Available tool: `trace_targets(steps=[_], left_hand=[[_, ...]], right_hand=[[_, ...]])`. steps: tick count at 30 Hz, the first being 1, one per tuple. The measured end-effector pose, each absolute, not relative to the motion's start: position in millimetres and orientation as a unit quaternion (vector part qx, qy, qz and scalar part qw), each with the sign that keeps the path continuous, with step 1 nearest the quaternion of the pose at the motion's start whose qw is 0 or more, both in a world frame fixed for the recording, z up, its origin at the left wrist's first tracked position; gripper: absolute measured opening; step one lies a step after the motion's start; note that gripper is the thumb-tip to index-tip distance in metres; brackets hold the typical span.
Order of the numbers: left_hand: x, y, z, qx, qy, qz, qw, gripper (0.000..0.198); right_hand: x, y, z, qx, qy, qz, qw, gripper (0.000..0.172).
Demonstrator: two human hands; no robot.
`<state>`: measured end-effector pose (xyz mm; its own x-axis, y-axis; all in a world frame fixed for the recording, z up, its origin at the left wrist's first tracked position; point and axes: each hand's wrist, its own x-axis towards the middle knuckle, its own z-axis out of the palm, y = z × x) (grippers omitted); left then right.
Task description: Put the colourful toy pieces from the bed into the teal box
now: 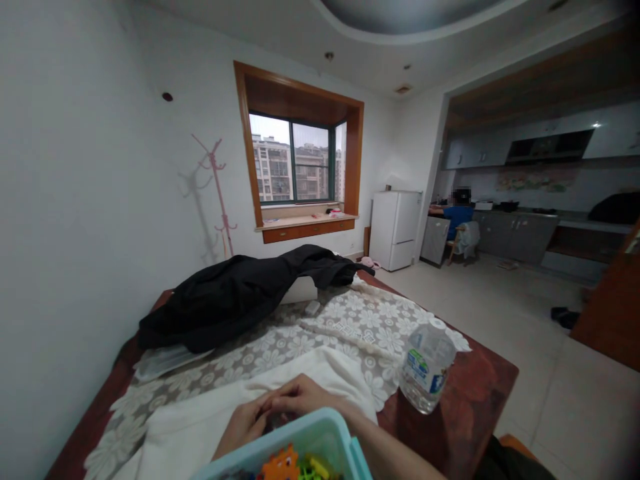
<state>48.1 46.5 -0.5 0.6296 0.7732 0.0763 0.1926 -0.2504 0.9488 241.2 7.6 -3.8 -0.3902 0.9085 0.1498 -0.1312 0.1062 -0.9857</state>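
Observation:
My left hand [245, 421] and my right hand [304, 395] meet just behind the rim of a light-blue plastic box [327, 421]. Both have curled, closed fingers, and the right ones lie over the left ones. Something dark shows in the gap between them, too hidden to name. In the box lie an orange toy piece with spiky edges [280, 465] and yellow-green plastic pieces [315, 469]. Beneath my hands a white cloth [190, 420] is spread on the table. To the right of my right forearm stands a large clear plastic bottle [427, 367] with a label.
A floral lace tablecloth [370, 333] covers much of the red-brown table [480, 373]. Black clothing [240, 293] is heaped at the far side, over a clear plastic tray [170, 362]. Beyond are a pink coat stand [220, 190], a white fridge [395, 230] and a seated person [457, 215].

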Motion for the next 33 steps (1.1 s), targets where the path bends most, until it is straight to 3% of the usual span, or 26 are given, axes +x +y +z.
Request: trace_targets(steps=[5,12,16,19,22,30,33], left_hand=[[52.0,42.2,9.1,0.748,0.313,0.257,0.526,0.035],[48.2,47.1,1.6,0.575,0.387,0.397,0.601,0.048],[43.9,55.3,-4.0,0.505,0.384,0.422,0.648,0.045],[40.9,58.5,-5.2,0.490,0.375,0.418,0.667,0.041],[36.9,59.2,-3.1,0.455,0.360,0.410,0.704,0.037],[23.4,65.7,6.5,0.361,0.299,0.379,0.798,0.028],[15.0,59.4,12.8,0.348,0.248,0.365,0.827,0.035]], right_hand=[[247.9,25.2,-16.2,-0.337,-0.578,0.607,0.429,0.051],[263.9,-6.0,13.7,-0.214,-0.509,0.706,0.444,0.057],[289.5,-25.8,36.5,-0.131,-0.546,0.770,0.305,0.083],[297.9,-25.3,41.2,-0.155,-0.623,0.729,0.237,0.071],[296.2,-18.6,37.2,-0.186,-0.625,0.711,0.262,0.052],[286.4,-23.9,35.1,-0.228,-0.502,0.757,0.349,0.048],[287.8,-23.1,37.9,-0.250,-0.461,0.766,0.372,0.047]])
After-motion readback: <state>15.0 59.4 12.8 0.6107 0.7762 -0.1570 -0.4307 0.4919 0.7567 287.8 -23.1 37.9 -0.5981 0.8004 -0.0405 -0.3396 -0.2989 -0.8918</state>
